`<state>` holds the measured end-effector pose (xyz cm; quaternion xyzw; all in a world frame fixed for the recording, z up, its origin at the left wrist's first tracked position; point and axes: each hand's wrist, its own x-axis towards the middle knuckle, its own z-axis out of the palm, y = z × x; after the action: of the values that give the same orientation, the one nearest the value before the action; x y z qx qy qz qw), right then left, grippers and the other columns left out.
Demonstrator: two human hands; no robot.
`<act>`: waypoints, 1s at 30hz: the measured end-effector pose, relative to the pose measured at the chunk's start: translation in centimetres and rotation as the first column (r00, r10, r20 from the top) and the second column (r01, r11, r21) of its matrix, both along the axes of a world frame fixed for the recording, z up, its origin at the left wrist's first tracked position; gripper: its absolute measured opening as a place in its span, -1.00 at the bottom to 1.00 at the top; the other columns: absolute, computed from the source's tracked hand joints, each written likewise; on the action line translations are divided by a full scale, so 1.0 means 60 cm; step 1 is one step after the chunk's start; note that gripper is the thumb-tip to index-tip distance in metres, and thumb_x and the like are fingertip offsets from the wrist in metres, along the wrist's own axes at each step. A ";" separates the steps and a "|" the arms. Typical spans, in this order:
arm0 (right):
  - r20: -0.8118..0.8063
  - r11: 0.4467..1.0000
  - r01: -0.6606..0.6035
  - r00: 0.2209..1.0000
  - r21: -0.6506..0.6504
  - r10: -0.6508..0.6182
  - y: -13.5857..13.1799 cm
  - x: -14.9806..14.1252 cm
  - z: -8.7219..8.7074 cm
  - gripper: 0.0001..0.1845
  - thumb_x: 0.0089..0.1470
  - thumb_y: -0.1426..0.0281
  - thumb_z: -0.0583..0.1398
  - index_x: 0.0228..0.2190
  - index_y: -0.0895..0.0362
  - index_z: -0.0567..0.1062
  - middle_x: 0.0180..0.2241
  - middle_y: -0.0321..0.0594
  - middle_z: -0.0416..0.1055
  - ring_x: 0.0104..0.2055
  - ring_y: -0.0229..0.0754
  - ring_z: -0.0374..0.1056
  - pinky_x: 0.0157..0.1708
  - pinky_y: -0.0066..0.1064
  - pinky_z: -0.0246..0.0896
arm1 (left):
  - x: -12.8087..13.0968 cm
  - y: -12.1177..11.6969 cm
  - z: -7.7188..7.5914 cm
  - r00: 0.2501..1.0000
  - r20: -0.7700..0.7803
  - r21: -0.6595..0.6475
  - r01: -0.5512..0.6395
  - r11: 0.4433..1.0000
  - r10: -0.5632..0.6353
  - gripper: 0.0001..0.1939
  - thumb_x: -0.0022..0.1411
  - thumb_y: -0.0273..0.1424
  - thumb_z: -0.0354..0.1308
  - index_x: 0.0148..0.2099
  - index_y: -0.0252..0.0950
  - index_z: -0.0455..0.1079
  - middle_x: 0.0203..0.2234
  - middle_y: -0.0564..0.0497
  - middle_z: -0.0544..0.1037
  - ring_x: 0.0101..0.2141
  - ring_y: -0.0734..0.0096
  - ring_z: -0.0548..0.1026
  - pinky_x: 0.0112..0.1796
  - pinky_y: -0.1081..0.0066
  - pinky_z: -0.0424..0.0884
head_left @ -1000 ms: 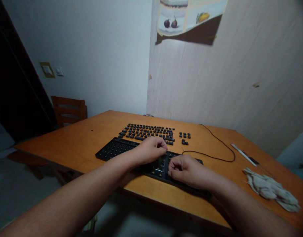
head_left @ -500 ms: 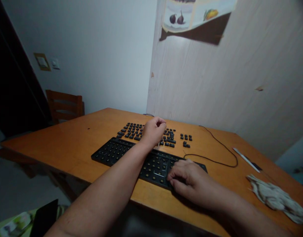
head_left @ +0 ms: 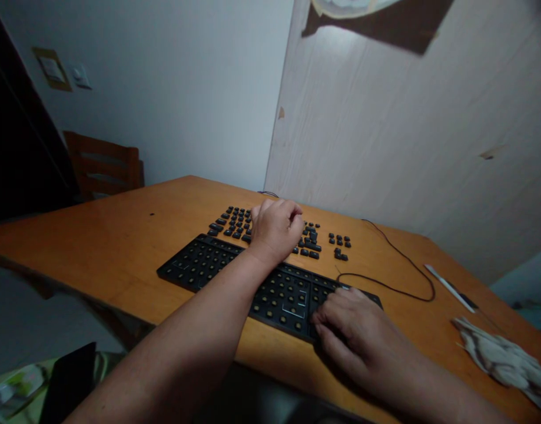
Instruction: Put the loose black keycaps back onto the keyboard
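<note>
A black keyboard base [head_left: 235, 277] with its keycaps removed lies on the wooden table [head_left: 120, 247]. Behind it, several loose black keycaps [head_left: 233, 219] are laid out in rows. My left hand [head_left: 276, 228] reaches over the base and rests on the keycap rows, fingers curled; I cannot make out whether it holds a cap. My right hand [head_left: 352, 330] rests on the right end of the keyboard base, fingers bent down onto it. A small separate group of keycaps [head_left: 339, 242] sits to the right of the rows.
The keyboard's black cable [head_left: 398, 265] loops across the table at the right. A crumpled grey cloth [head_left: 500, 356] and a thin white tool [head_left: 449, 287] lie at the far right. A wooden chair [head_left: 102, 171] stands at the back left. The wall is close behind.
My left hand left the keyboard base and moved forward onto the rows of loose keycaps. My right hand stayed on the base's right end. The camera tilted downward.
</note>
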<state>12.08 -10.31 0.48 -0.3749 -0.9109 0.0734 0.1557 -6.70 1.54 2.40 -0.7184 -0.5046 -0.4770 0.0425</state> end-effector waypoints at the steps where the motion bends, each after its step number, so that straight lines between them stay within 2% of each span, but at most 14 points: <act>1: 0.009 1.000 0.005 1.000 0.012 -0.005 -0.001 -0.001 -0.001 -0.91 0.12 0.48 0.11 -0.37 0.09 0.41 -0.40 -0.20 0.38 -0.32 -0.14 0.21 -0.29 -0.26 0.04 | 0.001 -0.001 0.000 1.000 -0.007 0.001 0.000 1.000 0.000 -0.84 0.25 -0.38 0.02 -0.23 -0.21 0.43 -0.26 0.03 0.55 -0.13 0.23 0.36 -0.08 0.22 0.11; 6: 0.028 0.999 0.044 0.999 -0.005 -0.043 -0.006 -0.007 -0.003 -0.88 0.14 0.51 0.08 -0.39 0.11 0.39 -0.41 -0.19 0.36 -0.33 -0.14 0.20 -0.32 -0.28 0.05 | 0.002 -0.003 0.000 0.999 -0.035 0.001 -0.013 1.000 0.013 -0.85 0.25 -0.40 0.02 -0.22 -0.19 0.42 -0.25 0.04 0.55 -0.12 0.23 0.35 -0.10 0.22 0.13; 13: -0.010 0.996 -0.025 1.000 -0.087 0.024 -0.014 -0.005 0.006 -0.87 0.18 0.52 0.07 -0.32 0.12 0.40 -0.37 -0.21 0.35 -0.30 -0.17 0.23 -0.31 -0.30 0.09 | 0.002 -0.005 0.000 0.996 -0.081 0.027 -0.021 0.999 0.023 -0.85 0.26 -0.41 0.01 -0.22 -0.18 0.41 -0.26 0.03 0.54 -0.12 0.22 0.34 -0.12 0.20 0.13; 20: -0.045 0.986 0.042 0.998 -0.163 -0.050 -0.011 0.006 0.006 -0.89 0.20 0.47 0.09 -0.28 0.09 0.42 -0.30 -0.20 0.37 -0.23 -0.16 0.26 -0.27 -0.32 0.15 | 0.003 -0.003 -0.001 0.996 -0.083 0.028 -0.019 0.999 0.021 -0.86 0.24 -0.40 0.03 -0.24 -0.19 0.42 -0.27 0.03 0.54 -0.13 0.21 0.34 -0.14 0.21 0.14; 26: -0.056 0.970 0.030 0.997 -0.243 -0.045 -0.010 0.009 0.013 -0.90 0.18 0.49 0.11 -0.29 0.08 0.43 -0.31 -0.24 0.38 -0.24 -0.20 0.28 -0.28 -0.37 0.17 | 0.003 -0.003 -0.001 0.997 -0.077 0.014 -0.023 1.000 0.024 -0.86 0.24 -0.41 0.03 -0.24 -0.19 0.42 -0.26 0.01 0.53 -0.11 0.20 0.33 -0.12 0.19 0.13; 30: -0.042 0.958 0.102 0.992 -0.267 -0.118 -0.007 0.004 0.010 -0.92 0.17 0.48 0.12 -0.32 0.10 0.42 -0.33 -0.25 0.37 -0.27 -0.20 0.28 -0.30 -0.37 0.17 | 0.004 -0.002 -0.003 0.997 -0.078 0.007 -0.029 1.000 0.030 -0.87 0.24 -0.40 0.03 -0.24 -0.19 0.41 -0.26 0.01 0.53 -0.12 0.20 0.33 -0.12 0.18 0.13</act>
<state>12.35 -10.74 1.06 -0.4402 -0.8659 0.1963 0.1340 -6.49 1.41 2.22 -0.7288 -0.5117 -0.4494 0.0715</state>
